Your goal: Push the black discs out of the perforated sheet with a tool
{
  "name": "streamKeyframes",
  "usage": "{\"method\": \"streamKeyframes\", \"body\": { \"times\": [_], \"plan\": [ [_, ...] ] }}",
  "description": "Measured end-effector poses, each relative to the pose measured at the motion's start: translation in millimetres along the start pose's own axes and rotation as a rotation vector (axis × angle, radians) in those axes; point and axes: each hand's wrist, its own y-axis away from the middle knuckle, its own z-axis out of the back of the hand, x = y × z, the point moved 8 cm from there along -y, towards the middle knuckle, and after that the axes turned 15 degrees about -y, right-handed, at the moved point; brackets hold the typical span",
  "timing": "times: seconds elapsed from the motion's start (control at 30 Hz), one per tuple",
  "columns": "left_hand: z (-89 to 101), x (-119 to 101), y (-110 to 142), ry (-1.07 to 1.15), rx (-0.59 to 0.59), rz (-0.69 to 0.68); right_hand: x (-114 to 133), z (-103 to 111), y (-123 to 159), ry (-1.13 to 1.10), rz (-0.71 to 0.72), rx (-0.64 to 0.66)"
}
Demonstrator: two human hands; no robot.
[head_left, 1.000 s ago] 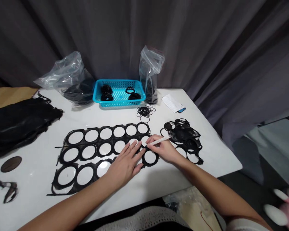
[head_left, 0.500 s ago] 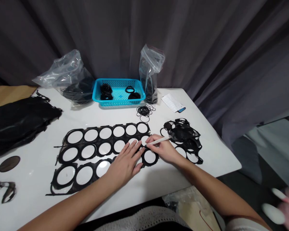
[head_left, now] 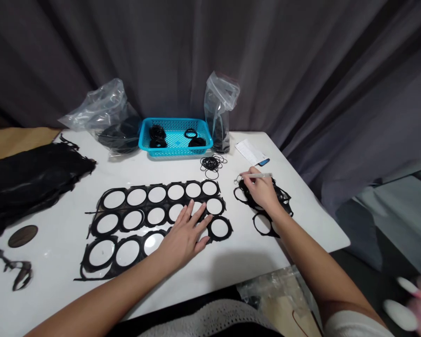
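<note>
Black die-cut sheet [head_left: 147, 195] lies flat on the desk [head_left: 49, 281], held down by the left hand [head_left: 184, 236], fingers spread open; the right hand [head_left: 261, 189] grips a white pen [head_left: 256, 176] over black offcuts [head_left: 243, 199].

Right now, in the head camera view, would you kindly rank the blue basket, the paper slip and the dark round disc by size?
Largest: the blue plastic basket.
Then, too alike to rank: the paper slip and the dark round disc.

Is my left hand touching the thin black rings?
Apart: in the head view, the left hand lies over the black cutout sheet, well below the thin black rings.
</note>
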Motion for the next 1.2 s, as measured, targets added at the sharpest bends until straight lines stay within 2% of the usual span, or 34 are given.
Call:
{"method": "streamKeyframes", "body": {
  "times": [0.07, 0.13, 0.27, 0.33, 0.4, 0.53, 0.73, 0.9, 1.07, 1.13, 1.2],
  "plan": [
    [7.6, -3.2, 1.0, 0.006, -0.020, -0.033, 0.4, -8.2, 15.6, -0.180, -0.085, 0.099],
    [14.5, -9.7, 5.0, 0.029, -0.024, -0.086, 8.9, -24.9, 43.4, -0.327, -0.145, 0.216],
    [16.5, -24.7, 20.6, 0.062, 0.022, -0.172, 26.1, -58.5, 102.2, -0.453, -0.205, 0.404],
    [14.7, -28.4, 27.4, 0.064, 0.021, -0.178, 28.6, -66.6, 120.8, -0.443, -0.197, 0.432],
    [13.0, -29.6, 31.2, 0.069, 0.009, -0.171, 27.5, -68.3, 130.2, -0.428, -0.185, 0.406],
    [10.8, -29.6, 32.1, 0.069, 0.009, -0.167, 25.9, -68.9, 135.6, -0.427, -0.178, 0.370],
    [11.2, -30.0, 32.0, 0.057, 0.010, -0.161, 33.2, -68.6, 134.1, -0.390, -0.133, 0.388],
    [9.2, -29.3, 32.8, 0.052, 0.023, -0.152, 52.1, -71.2, 145.0, -0.261, 0.115, 0.368],
    [6.2, -28.3, 34.3, 0.063, 0.028, -0.139, 57.7, -81.0, 163.0, 0.035, 0.394, 0.324],
    [5.0, -28.4, 34.4, 0.070, 0.024, -0.136, 46.4, -67.7, 147.0, 0.111, 0.396, 0.257],
    [5.9, -28.2, 33.9, 0.080, 0.011, -0.130, 28.1, -35.1, 115.6, 0.156, 0.295, 0.070]
  ]
}}
